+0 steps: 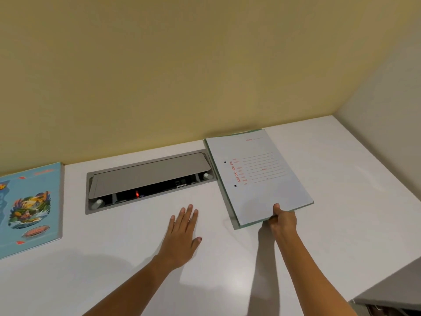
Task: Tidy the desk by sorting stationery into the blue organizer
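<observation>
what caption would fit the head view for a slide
Right hand grips a folder by its near edge while the left hand spreads flat over the desk.

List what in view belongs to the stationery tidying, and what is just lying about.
Job: pale file folder, gripped by the right hand; illustrated book at the left; left hand flat on the desk.
Lying about: grey cable hatch.

An office or study workspace: a white desk [227, 281] set against a plain yellow wall [159, 65], with a grey flip-lid cable box [148, 176] sunk into its top. Just right of the cable box is a printed file folder [262, 179] — well to its left, a colourful book [29, 208].
</observation>
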